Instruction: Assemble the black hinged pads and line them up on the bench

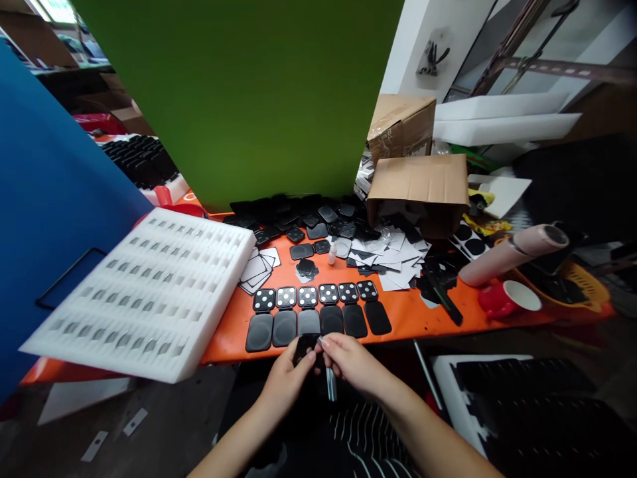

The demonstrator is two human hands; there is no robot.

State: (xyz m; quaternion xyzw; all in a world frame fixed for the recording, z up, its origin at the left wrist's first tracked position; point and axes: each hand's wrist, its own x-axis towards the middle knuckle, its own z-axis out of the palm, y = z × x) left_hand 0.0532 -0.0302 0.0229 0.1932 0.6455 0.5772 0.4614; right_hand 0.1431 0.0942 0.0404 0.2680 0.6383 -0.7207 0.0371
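Just off the table's front edge, my left hand (288, 377) is closed on a dark, flat square piece (305, 345). My right hand (348, 358) meets it from the right, its thumb and forefinger pinched at the piece's edge. A slim shiny metal tool (331, 385) sticks down out of my right hand; its upper end is hidden by the fingers. In front of both hands lies a row of black two-part pieces: dark pads (259, 332) nearer me, and squares with white dots (307, 297) beyond them.
A white foam tray (199, 318) with slots leans at left. Behind the row are a small bottle (332, 254), a heap of black pieces (298, 216) and white cards (398, 255). A red mug (507, 300), pink flask (512, 253) and cardboard box (418, 179) stand at right.
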